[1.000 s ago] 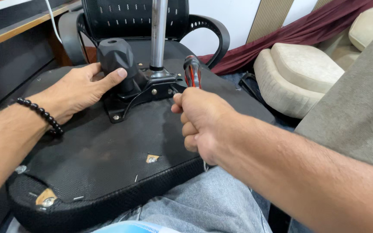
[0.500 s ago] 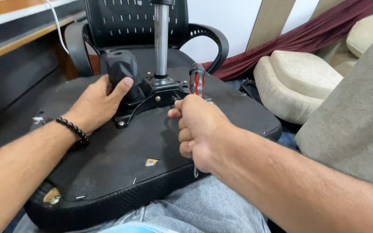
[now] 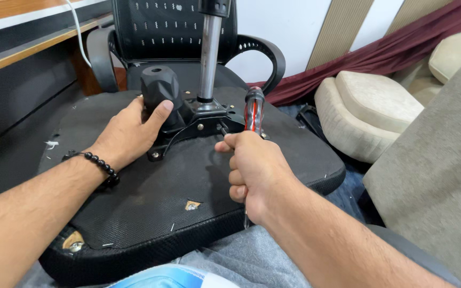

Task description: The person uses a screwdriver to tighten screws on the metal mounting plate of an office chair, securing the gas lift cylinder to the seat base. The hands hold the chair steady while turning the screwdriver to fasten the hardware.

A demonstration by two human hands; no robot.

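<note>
Fingers of the right hand point(image 3: 254, 168) are curled tight around a screwdriver point(image 3: 253, 114) with a red and clear handle, which stands nearly upright, its handle end above the fist and its thin metal shaft showing just below the hand near the front edge of the upturned seat point(image 3: 150, 197). Fingers of the left hand point(image 3: 132, 133) lie fairly wide and flat on the seat's black mesh underside, the thumb pressed against the side of a black knob point(image 3: 158, 88) that rises from the black metal mechanism plate point(image 3: 198, 125) bolted at the middle of the seat. A chrome gas cylinder point(image 3: 209, 53) stands straight up out of that plate, just right of the knob and just left of the screwdriver handle. A black bead bracelet point(image 3: 97, 165) circles the left wrist. The seat rests across the person's lap, its underside torn open near the front edge and at the front left corner, where pale wood shows. Behind the far edge stands a black mesh office chair point(image 3: 156, 32) with curved armrests. Off the seat's right edge lie cream cushions point(image 3: 369, 106), with a dark red cloth point(image 3: 401, 48) draped behind them. No container shows anywhere.
</note>
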